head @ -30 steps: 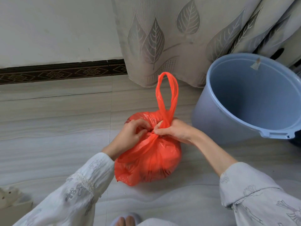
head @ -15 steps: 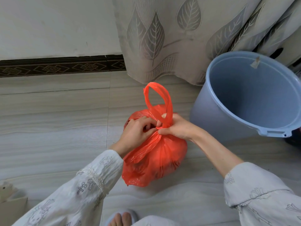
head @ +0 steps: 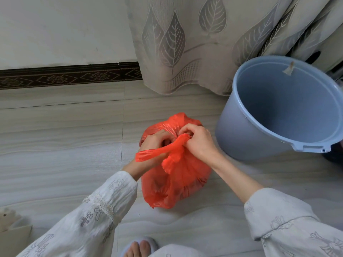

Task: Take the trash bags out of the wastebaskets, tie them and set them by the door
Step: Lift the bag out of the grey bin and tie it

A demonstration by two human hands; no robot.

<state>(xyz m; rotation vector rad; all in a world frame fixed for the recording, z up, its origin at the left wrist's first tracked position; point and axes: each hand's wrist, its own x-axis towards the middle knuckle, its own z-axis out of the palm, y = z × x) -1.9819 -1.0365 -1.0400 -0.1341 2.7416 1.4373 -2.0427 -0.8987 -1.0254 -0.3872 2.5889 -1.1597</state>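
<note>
A home room: leaf-patterned curtain, tiled floor, patterned skirting

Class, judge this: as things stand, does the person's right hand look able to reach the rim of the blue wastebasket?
Probably yes. The blue wastebasket stands just right of the right hand, with nothing between them. But that hand grips the red trash bag and would have to let go first.
</note>
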